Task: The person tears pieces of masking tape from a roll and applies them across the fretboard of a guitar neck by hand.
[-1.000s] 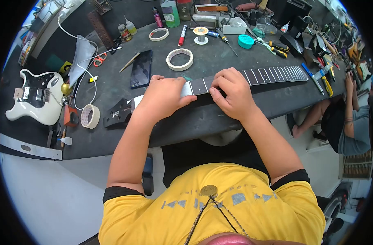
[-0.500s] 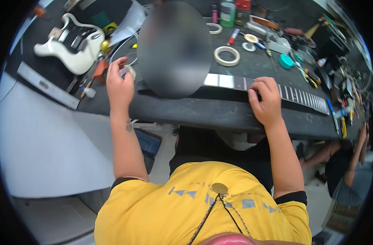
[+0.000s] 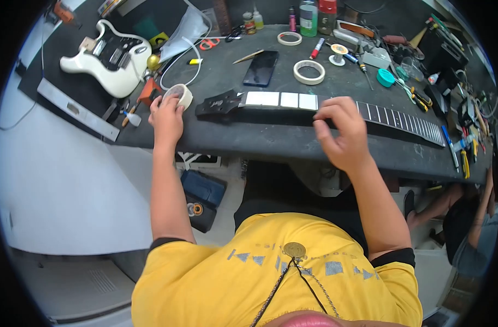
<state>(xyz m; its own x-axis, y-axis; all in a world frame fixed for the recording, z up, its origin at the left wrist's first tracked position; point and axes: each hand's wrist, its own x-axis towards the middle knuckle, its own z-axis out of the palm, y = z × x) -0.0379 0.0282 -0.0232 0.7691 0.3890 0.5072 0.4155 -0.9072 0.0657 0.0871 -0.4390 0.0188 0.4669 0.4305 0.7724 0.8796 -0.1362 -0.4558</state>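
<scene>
My left hand [image 3: 168,119] has its fingers on a roll of masking tape [image 3: 184,97] lying at the left of the bench. My right hand [image 3: 344,136] hovers over the middle of a guitar neck [image 3: 393,117], its fingers curled and the thumb close to the forefinger; anything between them is too small to make out. The neck lies lengthwise along the bench, its dark headstock [image 3: 219,105] to the left. White strips [image 3: 262,98] cover the fretboard near the headstock, while dark fretboard with bright frets shows to the right.
A white guitar body [image 3: 112,62] lies at the back left. Behind the neck are a phone [image 3: 261,68], another tape roll [image 3: 309,72] and a solder spool [image 3: 338,55]. Pliers [image 3: 422,102] and other tools crowd the right side. Another person's arm [image 3: 482,210] shows at far right.
My left hand has come down onto the masking tape roll, its fingers closing. My right hand has shifted slightly left over the neck. The view has tilted, and the headstock and phone now show.
</scene>
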